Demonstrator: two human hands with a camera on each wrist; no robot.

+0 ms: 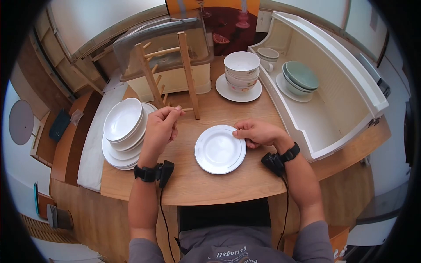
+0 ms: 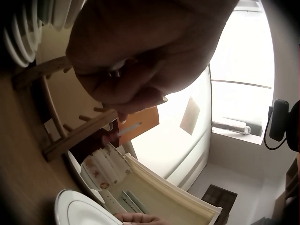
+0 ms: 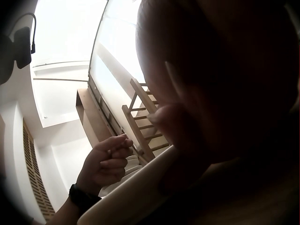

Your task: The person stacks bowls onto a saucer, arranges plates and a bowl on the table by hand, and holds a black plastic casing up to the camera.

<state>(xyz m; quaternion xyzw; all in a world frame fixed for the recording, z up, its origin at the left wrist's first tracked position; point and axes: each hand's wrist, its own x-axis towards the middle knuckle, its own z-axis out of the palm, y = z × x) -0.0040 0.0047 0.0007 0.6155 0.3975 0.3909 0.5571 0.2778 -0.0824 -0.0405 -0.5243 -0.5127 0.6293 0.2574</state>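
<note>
A round white plate (image 1: 219,151) with a thin grey line near its rim is at the front middle of the wooden table (image 1: 184,188). My right hand (image 1: 258,133) pinches its right rim, thumb on top and fingers beneath. In the right wrist view the plate's edge (image 3: 136,192) runs below the dark, close-up fingers. My left hand (image 1: 163,127) is raised beside the wooden rack (image 1: 189,74), fingers curled in and thumb against the index finger, with nothing visible in it. To its left stands a stack of white dishes (image 1: 123,120), partly behind the wrist.
Behind the rack sits a cream box with a clear lid (image 1: 162,44). White bowls (image 1: 242,63) stacked on a plate (image 1: 239,94) stand at the back middle. On the right, a large white bin (image 1: 333,127) lies open, holding green bowls (image 1: 301,75) and cups (image 1: 267,55).
</note>
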